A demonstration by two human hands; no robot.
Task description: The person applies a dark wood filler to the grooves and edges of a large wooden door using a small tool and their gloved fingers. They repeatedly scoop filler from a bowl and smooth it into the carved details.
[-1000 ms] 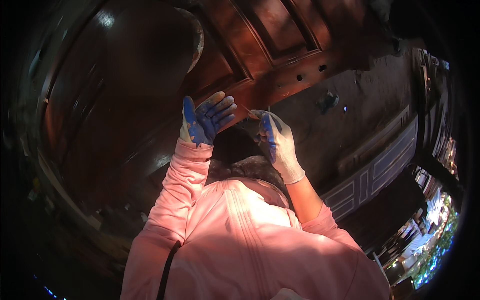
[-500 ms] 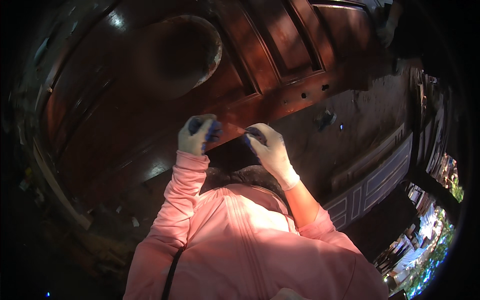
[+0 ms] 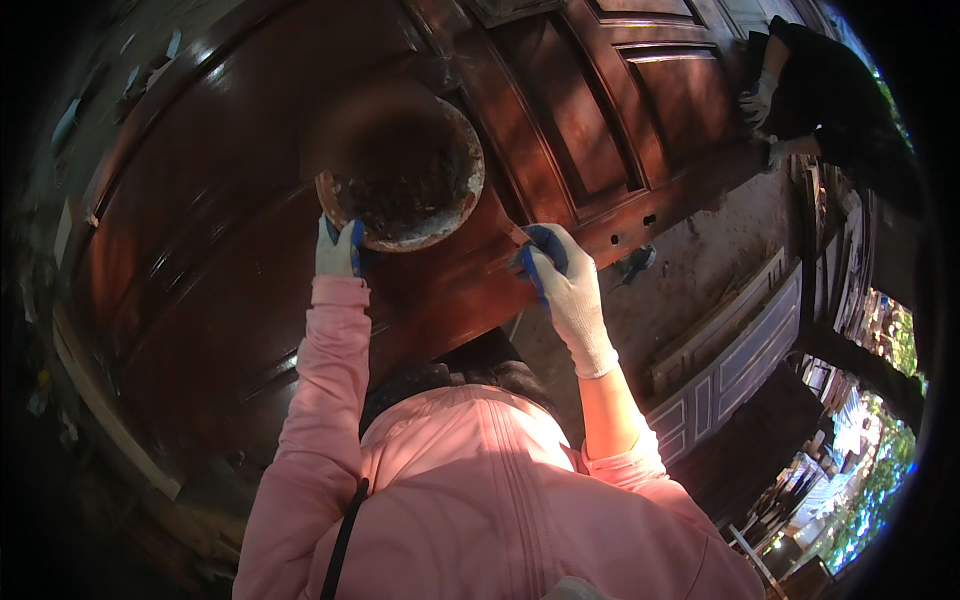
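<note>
My left hand (image 3: 340,248), in a white glove with blue palm and fingers, holds the near left rim of a round bowl (image 3: 465,205). The bowl's wall is stained, dark residue lies inside, and a dark blur covers its far part. In the same kind of glove, my right hand (image 3: 562,280) is closed round a thin, flat, reddish-brown strip (image 3: 514,231); its exact kind is unclear. The strip points up and left, above a glossy red-brown panelled wooden door (image 3: 430,300). Bowl and strip are apart.
Another person in dark clothes (image 3: 830,95) leans at the door's far right end, with gloved hands (image 3: 760,100) on it. Dark holes (image 3: 632,229) pierce the door's near edge. Pale panelled boards (image 3: 735,365) lie at the right. A dark object (image 3: 638,262) rests on the ground.
My left hand has moved left and forward and now grips the bowl's rim. The bowl appears lower and further right in view. My right hand has shifted slightly right, still with the strip.
</note>
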